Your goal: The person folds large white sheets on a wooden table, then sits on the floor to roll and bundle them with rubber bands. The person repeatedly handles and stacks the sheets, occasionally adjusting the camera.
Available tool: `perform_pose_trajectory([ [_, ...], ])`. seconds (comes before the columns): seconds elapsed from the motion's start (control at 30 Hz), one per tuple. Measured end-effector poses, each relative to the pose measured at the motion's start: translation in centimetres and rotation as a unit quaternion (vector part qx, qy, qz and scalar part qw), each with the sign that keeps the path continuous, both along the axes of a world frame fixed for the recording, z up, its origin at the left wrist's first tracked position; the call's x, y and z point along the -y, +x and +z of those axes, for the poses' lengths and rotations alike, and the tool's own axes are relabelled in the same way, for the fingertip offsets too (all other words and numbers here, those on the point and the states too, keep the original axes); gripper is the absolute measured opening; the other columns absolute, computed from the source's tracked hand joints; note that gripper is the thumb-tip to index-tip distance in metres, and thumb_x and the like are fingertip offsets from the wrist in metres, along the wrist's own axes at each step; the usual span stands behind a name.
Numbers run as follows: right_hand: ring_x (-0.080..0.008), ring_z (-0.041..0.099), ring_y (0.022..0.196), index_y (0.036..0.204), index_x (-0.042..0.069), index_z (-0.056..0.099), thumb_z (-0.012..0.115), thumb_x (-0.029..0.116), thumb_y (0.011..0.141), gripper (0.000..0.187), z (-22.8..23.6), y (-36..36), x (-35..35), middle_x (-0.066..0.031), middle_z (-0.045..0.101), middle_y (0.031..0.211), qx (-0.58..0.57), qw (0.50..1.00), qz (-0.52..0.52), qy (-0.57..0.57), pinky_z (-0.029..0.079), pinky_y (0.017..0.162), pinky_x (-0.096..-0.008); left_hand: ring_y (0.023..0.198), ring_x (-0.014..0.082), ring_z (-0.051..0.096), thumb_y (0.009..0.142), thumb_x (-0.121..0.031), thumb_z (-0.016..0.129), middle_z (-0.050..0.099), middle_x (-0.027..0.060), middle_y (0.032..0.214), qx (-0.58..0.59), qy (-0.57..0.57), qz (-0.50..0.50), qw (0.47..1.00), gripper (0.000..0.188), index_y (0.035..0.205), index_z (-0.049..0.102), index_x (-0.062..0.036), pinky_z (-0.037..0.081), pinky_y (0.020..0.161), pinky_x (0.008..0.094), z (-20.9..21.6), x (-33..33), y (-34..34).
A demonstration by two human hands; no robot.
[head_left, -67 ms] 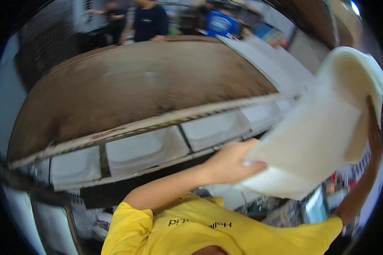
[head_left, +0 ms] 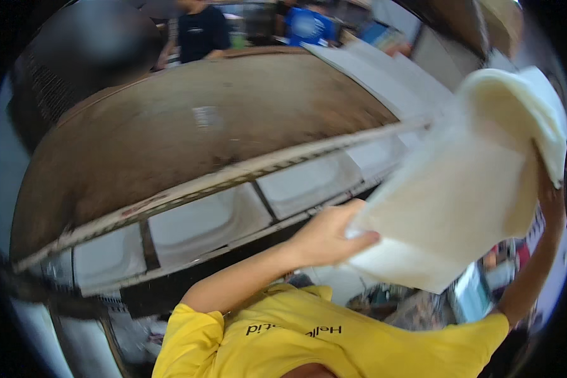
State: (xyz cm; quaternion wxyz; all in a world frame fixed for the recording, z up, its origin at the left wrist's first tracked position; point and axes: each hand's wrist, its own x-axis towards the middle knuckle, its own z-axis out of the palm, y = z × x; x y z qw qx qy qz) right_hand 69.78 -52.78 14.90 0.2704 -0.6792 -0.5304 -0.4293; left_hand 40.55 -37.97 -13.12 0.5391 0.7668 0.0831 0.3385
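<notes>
A large cream-white sheet [head_left: 447,201], floppy and rolled over at its far end, hangs between my two hands at the right. My left hand [head_left: 327,236] pinches its near-left corner, thumb on top and fingers underneath. Over at the far right my right hand [head_left: 550,195] grips the sheet's right side; a fold covers most of those fingers. The sheet is held up above the right end of the brown-topped table [head_left: 189,126], in front of more pale flat sheets [head_left: 384,75] lying there.
White trays or bins [head_left: 208,220] sit in a row under the table's front edge. Bagged and loose items [head_left: 422,309] lie low at my right. Across the table stand a person in a dark shirt [head_left: 203,31] and one in blue [head_left: 309,26]. A dark blurred round shape is at upper left.
The table and people have shifted slightly left in the picture. The sheet and both hands also appear slightly further left, with the same grip.
</notes>
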Motion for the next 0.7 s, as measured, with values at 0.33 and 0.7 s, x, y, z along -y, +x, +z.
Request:
perform_pose_trajectory([
  [0.33, -0.0372, 0.066, 0.105, 0.125, 0.005, 0.063, 0.065, 0.002, 0.082, 0.043, -14.9, 6.5, 2.1, -0.0192, 0.069, 0.116, 0.041, 0.974, -0.037, -0.218, 0.052, 0.087, -0.043, 0.151, 0.0354, 0.02, 0.097, -0.03, 0.062, 0.019, 0.0264, 0.161, 0.027, -0.319, -0.076, 0.944, 0.085, 0.158, 0.009, -0.0045, 0.018, 0.122, 0.045, -12.9, -0.6, 5.3],
  [0.7, -0.0212, 0.063, 0.107, 0.124, 0.001, 0.063, 0.063, 0.014, 0.096, 0.031, -3.5, 0.9, 4.6, -0.0094, 0.069, 0.116, 0.059, 0.987, 0.034, -0.144, 0.048, 0.097, -0.0348, 0.145, 0.0368, 0.032, 0.102, -0.066, 0.029, 0.04, 0.0258, 0.15, 0.115, -0.594, -0.165, 0.779, 0.083, 0.149, 0.035, 0.0011, 0.025, 0.12, 0.0504, -13.6, -4.4, 8.9],
])
